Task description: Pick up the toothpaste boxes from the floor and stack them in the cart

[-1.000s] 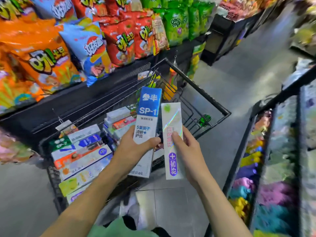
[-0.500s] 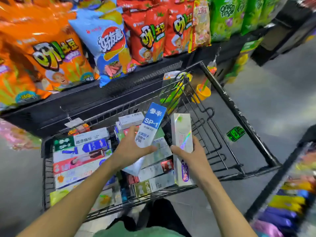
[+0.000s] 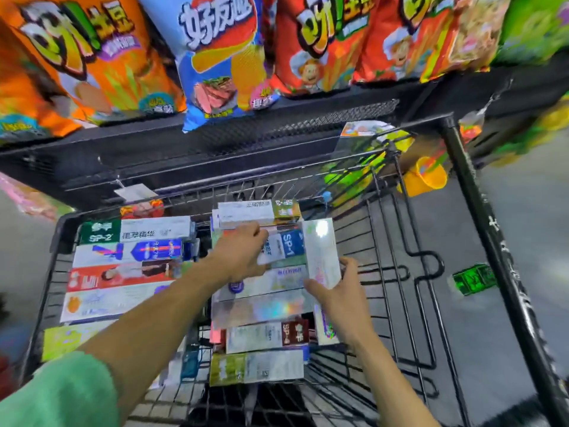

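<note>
At centre frame, a blue-and-white toothpaste box [image 3: 281, 246] is held in the left hand [image 3: 243, 254] over the stacked boxes [image 3: 129, 272] in the cart [image 3: 409, 272]. A silvery box [image 3: 321, 251] is gripped by the right hand [image 3: 341, 300] just beside it.

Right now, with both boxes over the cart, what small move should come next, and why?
Probably let the left hand lay its blue SP-1 box flat on the middle stack; it already lies level with those boxes, while the right hand holds the white box beside them.
</note>
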Demonstrator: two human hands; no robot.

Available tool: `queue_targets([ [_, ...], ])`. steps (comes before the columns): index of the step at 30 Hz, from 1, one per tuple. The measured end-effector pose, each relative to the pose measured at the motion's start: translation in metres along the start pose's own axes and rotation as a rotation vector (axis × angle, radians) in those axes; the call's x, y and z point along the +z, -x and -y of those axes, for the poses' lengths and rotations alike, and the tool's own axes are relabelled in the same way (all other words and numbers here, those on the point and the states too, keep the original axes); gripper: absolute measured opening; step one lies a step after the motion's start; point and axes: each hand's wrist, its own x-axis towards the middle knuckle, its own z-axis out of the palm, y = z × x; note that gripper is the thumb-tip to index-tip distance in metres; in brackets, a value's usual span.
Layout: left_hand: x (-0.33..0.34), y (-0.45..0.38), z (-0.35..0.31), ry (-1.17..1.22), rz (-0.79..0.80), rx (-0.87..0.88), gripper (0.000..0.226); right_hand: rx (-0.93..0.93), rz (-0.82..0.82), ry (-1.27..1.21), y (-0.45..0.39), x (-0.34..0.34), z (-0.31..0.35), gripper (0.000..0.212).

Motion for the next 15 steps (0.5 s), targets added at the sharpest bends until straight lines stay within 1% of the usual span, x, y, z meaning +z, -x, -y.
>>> queue_targets([
  [3,0.013,-0.019,0.008,-0.043,0.015,-0.003,0.079,-0.008,-0.013,0.020,-0.011,0.002,-0.011,0.063],
  [5,0.019,-0.028,0.014,-0.086,0.010,-0.001,0.080,-0.002,-0.014,0.033,-0.016,0.003,-0.016,0.066],
  [8,0.025,-0.036,0.021,-0.184,-0.065,0.003,0.073,0.019,-0.014,0.045,-0.023,0.006,-0.024,0.066],
  [11,0.030,-0.037,0.024,-0.262,-0.171,0.002,0.067,0.034,0.003,0.112,-0.028,0.011,-0.031,0.060],
  [15,0.034,-0.027,0.034,-0.174,-0.234,-0.048,0.071,0.023,0.055,0.280,-0.037,0.018,-0.038,0.055],
])
